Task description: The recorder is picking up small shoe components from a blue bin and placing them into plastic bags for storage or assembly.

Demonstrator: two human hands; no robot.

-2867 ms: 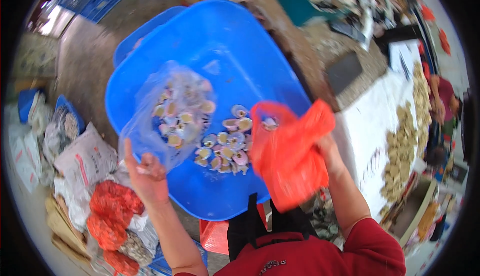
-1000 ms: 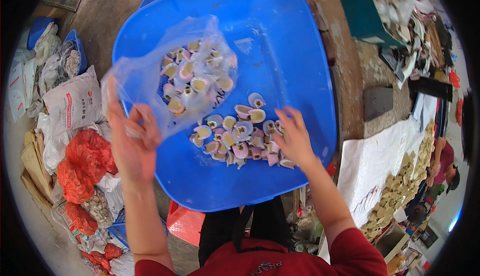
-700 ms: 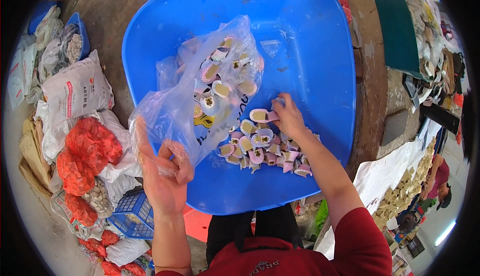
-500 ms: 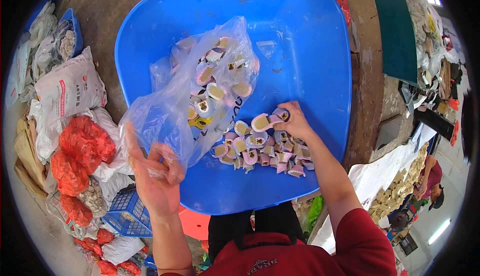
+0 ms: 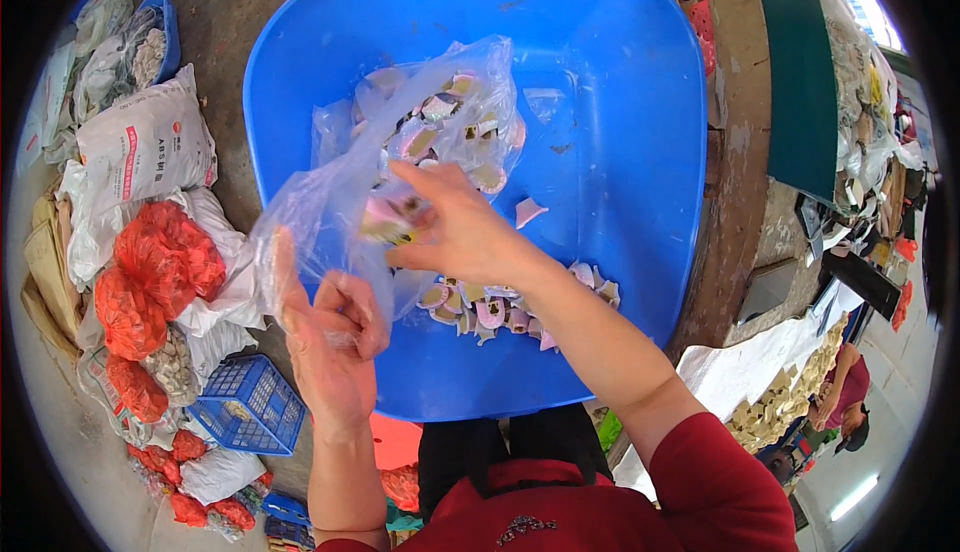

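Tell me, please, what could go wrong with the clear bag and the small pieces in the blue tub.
The thin bag could sag shut, as the left hand holds it at one side. Pieces at the fingers of the right hand might drop outside the bag. The lone piece in the tub, apart from the loose pile, could be overlooked.

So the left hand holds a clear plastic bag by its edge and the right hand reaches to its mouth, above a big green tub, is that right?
Not quite: the tub is blue, not green, as the head view shows. The left hand does hold the clear plastic bag, and the right hand reaches to its mouth.
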